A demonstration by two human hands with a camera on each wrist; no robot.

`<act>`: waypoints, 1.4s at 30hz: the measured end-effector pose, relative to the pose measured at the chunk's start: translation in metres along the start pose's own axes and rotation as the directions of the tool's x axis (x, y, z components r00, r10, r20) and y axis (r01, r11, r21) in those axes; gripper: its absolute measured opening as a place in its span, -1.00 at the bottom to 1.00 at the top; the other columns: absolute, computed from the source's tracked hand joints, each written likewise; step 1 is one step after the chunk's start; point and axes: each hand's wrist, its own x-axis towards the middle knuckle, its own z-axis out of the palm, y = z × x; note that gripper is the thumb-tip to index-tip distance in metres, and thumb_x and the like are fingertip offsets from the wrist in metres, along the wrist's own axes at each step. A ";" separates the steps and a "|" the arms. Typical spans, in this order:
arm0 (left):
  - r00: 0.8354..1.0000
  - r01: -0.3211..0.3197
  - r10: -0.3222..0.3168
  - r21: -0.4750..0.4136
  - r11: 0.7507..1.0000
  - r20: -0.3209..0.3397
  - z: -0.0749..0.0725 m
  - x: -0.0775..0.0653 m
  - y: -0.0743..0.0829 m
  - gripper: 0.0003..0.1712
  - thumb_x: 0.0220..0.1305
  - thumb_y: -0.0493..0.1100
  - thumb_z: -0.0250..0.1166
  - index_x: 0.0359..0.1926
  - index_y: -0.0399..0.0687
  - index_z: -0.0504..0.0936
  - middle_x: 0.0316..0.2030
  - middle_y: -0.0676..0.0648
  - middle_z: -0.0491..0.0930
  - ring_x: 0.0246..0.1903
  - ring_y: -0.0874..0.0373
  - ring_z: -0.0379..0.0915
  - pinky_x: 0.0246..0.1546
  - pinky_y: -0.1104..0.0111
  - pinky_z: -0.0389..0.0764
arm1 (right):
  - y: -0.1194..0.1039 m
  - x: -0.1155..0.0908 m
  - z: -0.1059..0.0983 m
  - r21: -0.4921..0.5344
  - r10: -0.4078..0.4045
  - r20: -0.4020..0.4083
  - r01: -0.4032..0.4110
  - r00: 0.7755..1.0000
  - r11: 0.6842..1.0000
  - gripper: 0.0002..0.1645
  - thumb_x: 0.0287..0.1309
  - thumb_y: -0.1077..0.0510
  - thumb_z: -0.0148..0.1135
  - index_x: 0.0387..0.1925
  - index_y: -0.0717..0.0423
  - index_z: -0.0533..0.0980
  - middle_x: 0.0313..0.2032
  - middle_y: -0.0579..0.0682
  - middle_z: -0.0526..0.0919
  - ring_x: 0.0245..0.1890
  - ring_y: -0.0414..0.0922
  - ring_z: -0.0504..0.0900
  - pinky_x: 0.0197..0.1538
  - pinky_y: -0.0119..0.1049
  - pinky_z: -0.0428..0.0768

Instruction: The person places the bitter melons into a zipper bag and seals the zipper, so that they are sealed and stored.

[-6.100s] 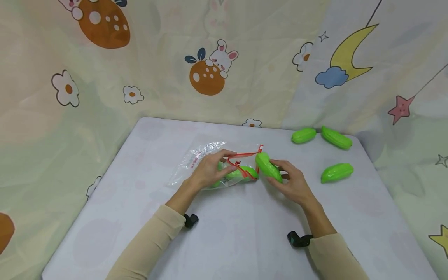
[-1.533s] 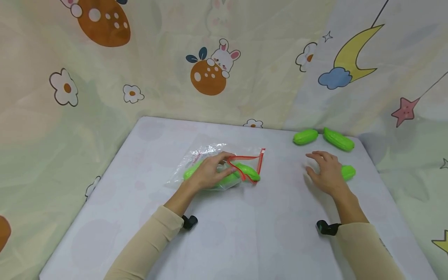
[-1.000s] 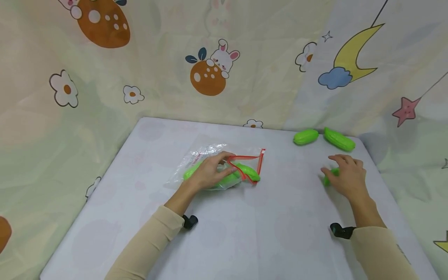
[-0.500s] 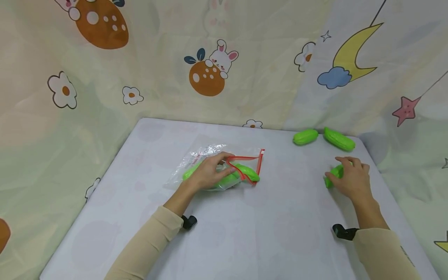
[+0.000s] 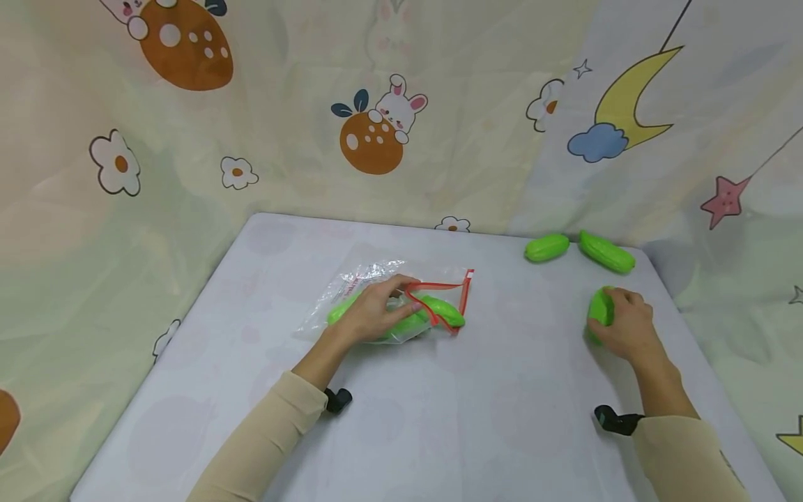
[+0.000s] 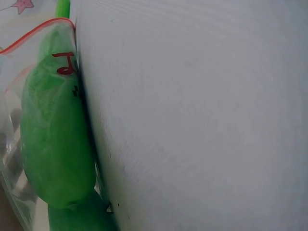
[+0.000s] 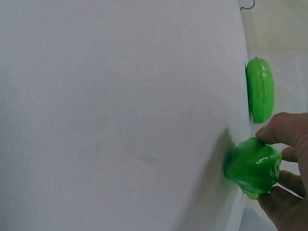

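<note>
A clear zip bag (image 5: 384, 268) with a red zip strip lies left of the table's middle, its mouth facing right. Inside are several bright green toy cucumbers (image 5: 444, 309), one reaching to the red strip. My left hand (image 5: 374, 312) holds the bag near its mouth, thumb and fingers apart at the strip. In the left wrist view a bagged toy cucumber (image 6: 57, 144) shows large through the plastic. On the right, my right hand (image 5: 629, 326) grips another toy cucumber (image 5: 599, 310) between thumb and fingers. The right wrist view shows that cucumber (image 7: 252, 166) end-on, with its shadow beside it.
Two more toy cucumbers lie at the back right: a shorter one (image 5: 547, 247) and a longer one (image 5: 606, 252) near the corner. A pale cloth covers the table (image 5: 489, 411). Behind it hangs a printed curtain (image 5: 282, 118).
A cucumber held at the bag's mouth earlier is now inside. My right hand has moved right, taken hold of another cucumber and turned it more upright in view. The left hand stays put.
</note>
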 end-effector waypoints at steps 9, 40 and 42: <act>1.000 -0.007 0.007 -0.010 1.000 -0.005 0.000 -0.001 0.000 -0.48 0.43 0.13 0.31 0.32 0.17 0.50 0.16 0.06 0.64 0.15 -0.02 0.62 0.16 0.11 0.62 | -0.001 -0.002 0.005 -0.005 -0.094 0.039 0.094 0.995 0.996 -0.21 0.15 0.24 0.34 0.35 0.45 0.27 0.38 0.53 0.21 0.22 0.57 0.24 0.15 0.43 0.27; 1.000 0.009 -0.009 0.003 1.000 0.014 0.001 0.000 0.000 -0.44 0.42 0.17 0.31 0.35 0.22 0.46 0.18 0.10 0.62 0.17 0.02 0.59 0.17 0.11 0.62 | -0.023 -0.003 0.011 0.105 -0.158 -0.116 0.171 0.981 0.980 -0.25 0.16 0.25 0.42 0.35 0.33 0.37 0.34 0.48 0.26 0.24 0.53 0.31 0.14 0.46 0.34; 1.000 0.006 -0.006 0.003 1.000 0.011 0.001 -0.001 0.000 -0.45 0.42 0.17 0.31 0.35 0.22 0.46 0.18 0.09 0.62 0.17 0.02 0.59 0.17 0.10 0.62 | -0.025 -0.002 0.014 0.120 -0.160 -0.115 0.174 0.980 0.977 -0.25 0.17 0.25 0.41 0.36 0.33 0.37 0.34 0.48 0.26 0.25 0.54 0.30 0.15 0.48 0.34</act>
